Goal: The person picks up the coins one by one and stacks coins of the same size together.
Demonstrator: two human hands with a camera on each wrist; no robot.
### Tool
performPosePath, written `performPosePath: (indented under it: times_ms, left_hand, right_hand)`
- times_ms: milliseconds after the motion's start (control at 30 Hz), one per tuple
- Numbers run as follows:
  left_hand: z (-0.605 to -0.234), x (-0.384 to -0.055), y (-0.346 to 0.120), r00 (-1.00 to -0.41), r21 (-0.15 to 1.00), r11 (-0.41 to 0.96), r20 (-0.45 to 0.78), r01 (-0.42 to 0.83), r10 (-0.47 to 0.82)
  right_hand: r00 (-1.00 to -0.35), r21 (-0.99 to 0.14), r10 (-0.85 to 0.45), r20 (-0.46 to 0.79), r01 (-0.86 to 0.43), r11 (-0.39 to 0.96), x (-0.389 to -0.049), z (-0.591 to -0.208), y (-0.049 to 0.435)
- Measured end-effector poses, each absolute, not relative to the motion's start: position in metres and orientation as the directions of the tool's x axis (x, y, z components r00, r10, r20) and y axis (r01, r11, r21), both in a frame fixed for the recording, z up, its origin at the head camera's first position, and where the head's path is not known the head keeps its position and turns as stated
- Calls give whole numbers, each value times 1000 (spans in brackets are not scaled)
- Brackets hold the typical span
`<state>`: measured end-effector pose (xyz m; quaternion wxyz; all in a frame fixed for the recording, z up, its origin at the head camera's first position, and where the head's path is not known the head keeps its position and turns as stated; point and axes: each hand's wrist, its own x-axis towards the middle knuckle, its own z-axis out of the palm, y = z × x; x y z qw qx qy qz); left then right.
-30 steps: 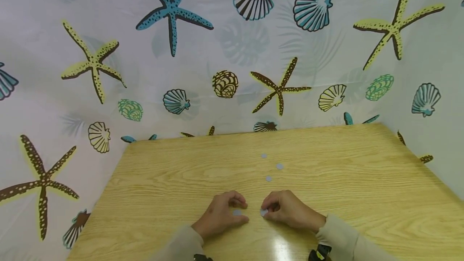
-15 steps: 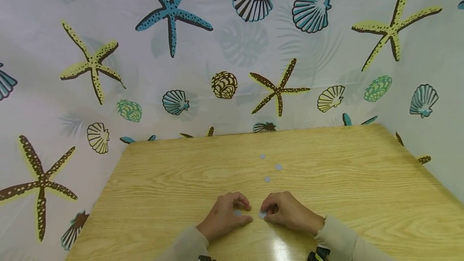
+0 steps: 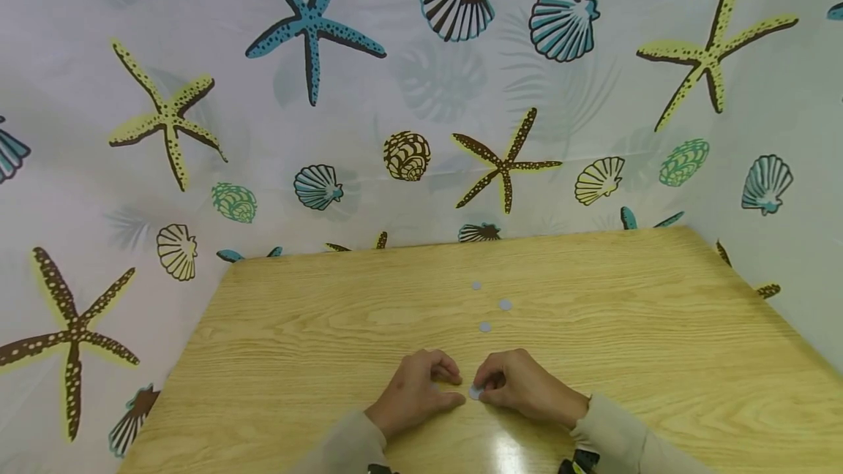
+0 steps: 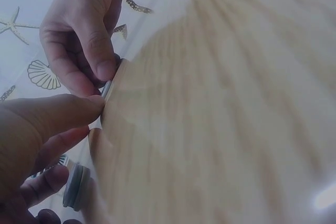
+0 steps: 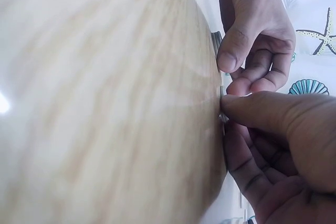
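My right hand [image 3: 530, 390] pinches a grey coin [image 3: 476, 392] between thumb and fingers, low over the wooden table. Facing it from the left is my left hand [image 3: 418, 393], its thumb and fingers apart and loosely curved, with nothing gripped. Its fingertips come close to the coin's left side. In the left wrist view a small stack of coins [image 4: 76, 187] stands beside the left hand's lower fingers. The right wrist view shows that stack's edge [image 5: 217, 45] behind the left thumb. From the head view the left hand hides it.
Beyond the hands, three more coins lie flat on the table: a near one [image 3: 484, 327], a larger one [image 3: 505, 304] and a far one [image 3: 476, 286]. A white curtain [image 3: 369, 123] printed with shells and starfish surrounds the wooden table [image 3: 296, 320] at the back and sides.
My left hand has slid right, toward the right hand, and now covers the coins that showed between its thumb and fingers. The right hand keeps its pinch and has barely moved.
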<state>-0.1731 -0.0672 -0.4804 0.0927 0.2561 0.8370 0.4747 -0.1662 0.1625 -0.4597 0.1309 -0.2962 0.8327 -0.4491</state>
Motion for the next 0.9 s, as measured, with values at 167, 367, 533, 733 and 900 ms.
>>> performPosePath:
  times_ms: [167,367,533,733,900]
  left_hand:
    - [-483,-174,-64,-853,821,449,85,353,515]
    - [-482,-175,-62,-864,815,469,74,340,498]
    - [-480,-176,-61,-868,828,462,58,318,492]
    - [-481,-177,-60,-861,816,458,90,352,501]
    - [-482,-177,-60,-855,815,451,99,363,510]
  right_hand:
    - [-788,-820,-614,48,-382,425,-166,-460,163]
    - [-791,-823,-610,48,-378,425,-167,-461,163]
    - [-790,-821,-610,53,-383,424,-168,-463,164]
    - [-793,-818,-608,51,-382,429,-168,-464,163]
    - [-795,-808,-604,53,-390,442,-167,-463,163]
